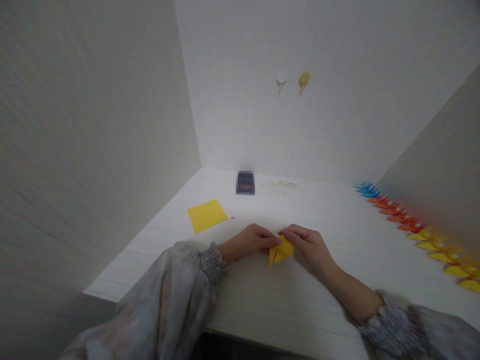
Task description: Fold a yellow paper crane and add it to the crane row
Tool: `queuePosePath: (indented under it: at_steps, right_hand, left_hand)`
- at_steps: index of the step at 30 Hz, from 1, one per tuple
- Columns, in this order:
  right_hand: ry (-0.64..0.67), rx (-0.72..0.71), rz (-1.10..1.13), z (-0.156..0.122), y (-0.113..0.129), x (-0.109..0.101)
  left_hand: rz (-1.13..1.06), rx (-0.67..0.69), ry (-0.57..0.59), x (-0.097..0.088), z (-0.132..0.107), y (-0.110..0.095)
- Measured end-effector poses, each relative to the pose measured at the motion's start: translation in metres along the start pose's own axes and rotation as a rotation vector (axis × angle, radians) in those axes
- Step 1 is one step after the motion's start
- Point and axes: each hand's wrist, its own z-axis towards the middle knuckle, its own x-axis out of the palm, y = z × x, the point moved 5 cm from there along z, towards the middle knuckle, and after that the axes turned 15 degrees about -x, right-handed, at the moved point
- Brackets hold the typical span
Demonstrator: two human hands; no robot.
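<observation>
A partly folded yellow paper piece (280,251) lies on the white table (285,300), just in front of me. My left hand (250,240) pinches its left side with the fingers closed. From the right, my right hand (307,243) grips its top, fingers curled over the paper. Two pointed flaps stick out below the hands.
A flat yellow paper square (207,215) lies to the left. A small dark box (245,182) stands near the back wall. Several folded paper figures in blue (367,190), orange (393,212) and yellow (446,255) line the right wall. Two hooks (292,81) hang on the back wall.
</observation>
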Motion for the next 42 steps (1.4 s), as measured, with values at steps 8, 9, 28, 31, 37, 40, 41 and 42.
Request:
queuePosePath:
  at_steps: [8, 9, 28, 31, 37, 40, 41, 42]
  right_hand:
    - [-0.050, 0.057, 0.091, -0.001, -0.003, -0.004]
    - [-0.072, 0.044, 0.081, 0.000, -0.002, -0.007]
    - [-0.014, 0.097, 0.107, -0.003, -0.008, -0.001]
    - [-0.027, 0.113, 0.201, -0.004, -0.004, 0.001]
    - [-0.159, 0.028, 0.105, 0.001, -0.001, -0.014]
    - [-0.166, 0.029, 0.085, 0.003, -0.003, -0.016]
    - [-0.137, 0.048, 0.091, 0.002, -0.005, -0.013]
    - [-0.104, 0.072, 0.096, 0.002, -0.006, -0.010]
  left_hand:
    - [-0.042, -0.008, 0.018, 0.001, 0.002, 0.000]
    - [-0.046, -0.010, 0.013, 0.001, 0.002, 0.000]
    - [-0.055, 0.013, -0.005, 0.000, 0.002, -0.001]
    - [-0.057, 0.004, 0.000, 0.000, 0.002, 0.000]
    - [0.055, 0.011, -0.081, -0.006, 0.004, 0.002]
    - [0.077, 0.029, -0.088, -0.006, 0.005, 0.003]
    - [0.067, 0.031, -0.083, -0.006, 0.005, 0.002]
    - [0.055, 0.031, -0.078, -0.006, 0.004, 0.002]
